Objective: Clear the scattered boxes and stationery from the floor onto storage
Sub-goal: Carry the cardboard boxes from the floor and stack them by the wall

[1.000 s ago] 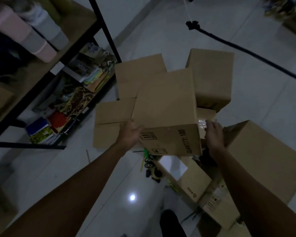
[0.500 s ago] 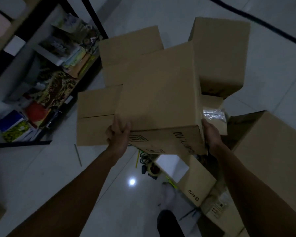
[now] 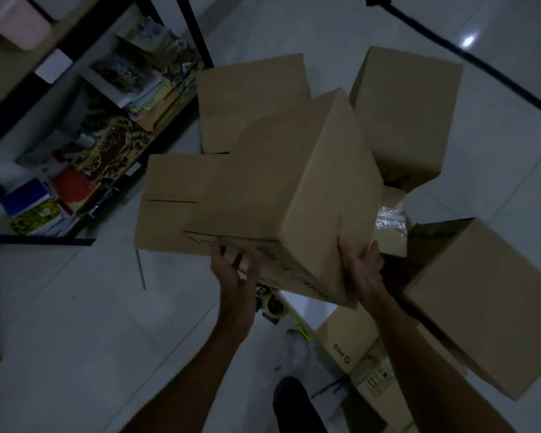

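Observation:
I hold a large brown cardboard box [image 3: 294, 189] tilted above the floor. My left hand [image 3: 231, 273] supports its near printed face from below, fingers spread upward. My right hand [image 3: 361, 270] presses flat against its right side. Under and around it lie more cardboard boxes: one at the back left [image 3: 250, 89], one at the back right [image 3: 406, 114], one on the left [image 3: 169, 182] and a big one on the right [image 3: 487, 307]. A tape roll [image 3: 272, 304] and a yellow-green pen [image 3: 303, 328] lie on the floor beneath the held box.
A black metal shelf [image 3: 60, 239] on the left holds books and notebooks on its lowest level. A smaller box marked "pico" [image 3: 350, 335] lies near my foot [image 3: 294, 401]. A black cable [image 3: 481, 67] crosses the white tiled floor at the upper right. A thin stick [image 3: 140, 270] lies left of my hands.
The box has turned and tilted in my hands, its right corner now lower. My left hand moved from the left corner to under the near face.

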Available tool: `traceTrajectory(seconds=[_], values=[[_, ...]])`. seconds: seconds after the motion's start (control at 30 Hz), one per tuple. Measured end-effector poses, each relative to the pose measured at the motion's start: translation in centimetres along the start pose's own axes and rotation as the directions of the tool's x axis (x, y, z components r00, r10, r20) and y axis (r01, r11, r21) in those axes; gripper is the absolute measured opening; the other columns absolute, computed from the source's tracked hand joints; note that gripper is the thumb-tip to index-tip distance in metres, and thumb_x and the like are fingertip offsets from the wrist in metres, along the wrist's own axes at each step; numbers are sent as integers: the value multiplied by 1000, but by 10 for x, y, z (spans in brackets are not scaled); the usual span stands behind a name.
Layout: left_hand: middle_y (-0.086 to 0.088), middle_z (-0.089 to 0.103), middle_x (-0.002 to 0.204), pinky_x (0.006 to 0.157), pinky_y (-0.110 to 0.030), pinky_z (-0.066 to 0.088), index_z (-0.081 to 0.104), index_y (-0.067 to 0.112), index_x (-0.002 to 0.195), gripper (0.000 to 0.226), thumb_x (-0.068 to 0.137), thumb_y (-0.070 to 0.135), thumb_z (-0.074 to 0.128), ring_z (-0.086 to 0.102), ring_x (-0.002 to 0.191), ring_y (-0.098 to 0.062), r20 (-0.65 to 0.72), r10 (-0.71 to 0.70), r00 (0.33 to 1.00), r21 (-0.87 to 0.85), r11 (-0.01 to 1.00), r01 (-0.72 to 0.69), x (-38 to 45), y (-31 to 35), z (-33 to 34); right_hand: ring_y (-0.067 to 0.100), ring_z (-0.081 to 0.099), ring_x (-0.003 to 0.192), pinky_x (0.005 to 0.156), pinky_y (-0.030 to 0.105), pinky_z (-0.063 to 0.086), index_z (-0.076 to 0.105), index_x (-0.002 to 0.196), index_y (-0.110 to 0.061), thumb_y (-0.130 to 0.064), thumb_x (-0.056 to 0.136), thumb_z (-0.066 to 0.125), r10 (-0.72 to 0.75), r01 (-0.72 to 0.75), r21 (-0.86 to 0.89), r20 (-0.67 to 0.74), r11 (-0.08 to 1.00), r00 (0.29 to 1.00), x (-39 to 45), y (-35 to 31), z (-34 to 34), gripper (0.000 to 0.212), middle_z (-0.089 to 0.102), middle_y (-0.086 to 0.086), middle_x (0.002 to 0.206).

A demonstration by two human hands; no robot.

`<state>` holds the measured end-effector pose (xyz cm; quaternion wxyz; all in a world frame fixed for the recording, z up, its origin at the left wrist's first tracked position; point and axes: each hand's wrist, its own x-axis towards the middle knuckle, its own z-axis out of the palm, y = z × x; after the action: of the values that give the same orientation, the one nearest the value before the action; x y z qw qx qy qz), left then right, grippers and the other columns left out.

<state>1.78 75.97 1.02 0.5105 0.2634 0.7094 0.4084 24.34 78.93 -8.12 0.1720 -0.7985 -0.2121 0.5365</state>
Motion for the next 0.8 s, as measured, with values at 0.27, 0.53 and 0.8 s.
traceTrajectory(seconds=[0.27,0.53,0.8], values=[[17,6,164,117,-31,33,-3,33,160,133,64,64,84,20,149,-7,26,23,999,116,993,-26,7,17,9,30,43,137,110,61,38,12,155,-35,-84,60,70,-192,187,-73,-59,980,980,-15,-9,-9,121,25,5,158],[13,33,159,109,-29,43,15,35,159,96,84,44,74,39,142,-10,-86,111,990,82,991,-104,34,28,-5,21,55,118,95,31,47,30,150,-10,-41,100,56,-359,355,-60,-98,933,928,21,-57,-39,65,50,11,140],[14,55,142,110,-46,45,43,39,149,46,104,37,49,55,124,-6,-216,56,975,3,998,-57,54,42,-51,15,48,130,111,40,42,39,150,-20,-59,89,64,-458,459,123,-43,880,888,49,-130,-54,77,45,0,147]])
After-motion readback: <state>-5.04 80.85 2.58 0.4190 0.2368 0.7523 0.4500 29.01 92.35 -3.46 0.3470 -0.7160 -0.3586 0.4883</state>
